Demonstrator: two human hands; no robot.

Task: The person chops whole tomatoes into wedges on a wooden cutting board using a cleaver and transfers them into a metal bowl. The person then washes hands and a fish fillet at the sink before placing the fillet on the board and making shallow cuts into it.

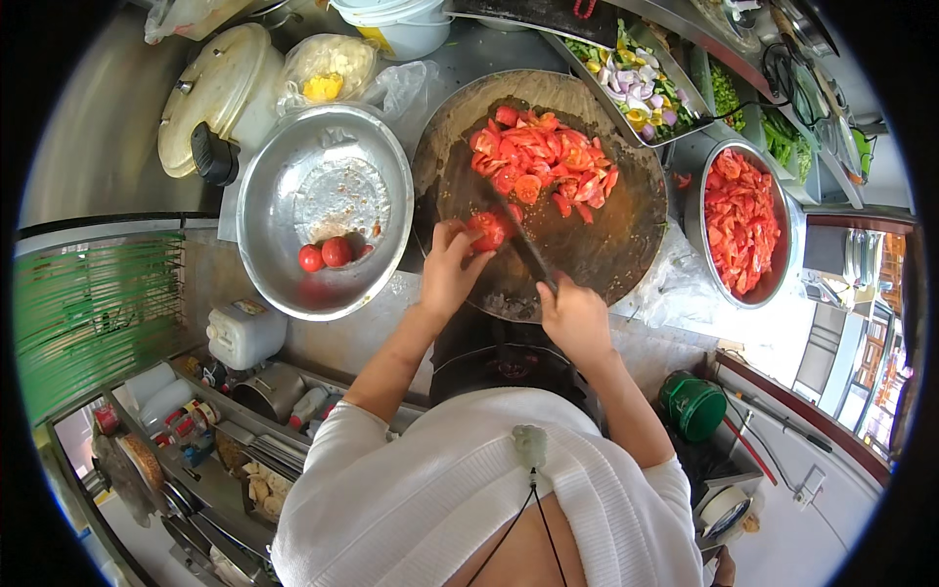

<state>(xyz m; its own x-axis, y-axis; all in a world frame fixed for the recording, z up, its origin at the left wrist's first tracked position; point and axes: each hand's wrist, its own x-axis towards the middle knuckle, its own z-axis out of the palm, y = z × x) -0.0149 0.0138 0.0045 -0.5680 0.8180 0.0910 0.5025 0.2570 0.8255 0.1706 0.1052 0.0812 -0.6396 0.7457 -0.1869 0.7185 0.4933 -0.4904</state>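
On a round wooden chopping block point(455, 176), my left hand point(456, 265) holds a peeled-looking red tomato point(487, 230) near the block's left edge. My right hand point(576, 315) grips a kitchen knife point(530, 249) by its handle, its blade against the tomato's right side. A small red piece shows just beyond the blade. Farther up the block lies a heap of cut tomato wedges point(543, 150). To the left, a wide metal basin point(330, 198) holds whole tomatoes point(336, 252) at its near side.
A metal bowl of cut tomatoes point(742, 220) stands right of the block. A tray of chopped onions and greens point(638, 81) overlaps its far right edge. Behind the basin are a lidded pot point(216, 95), a bag of pale pieces point(330, 66) and a white bucket point(400, 29).
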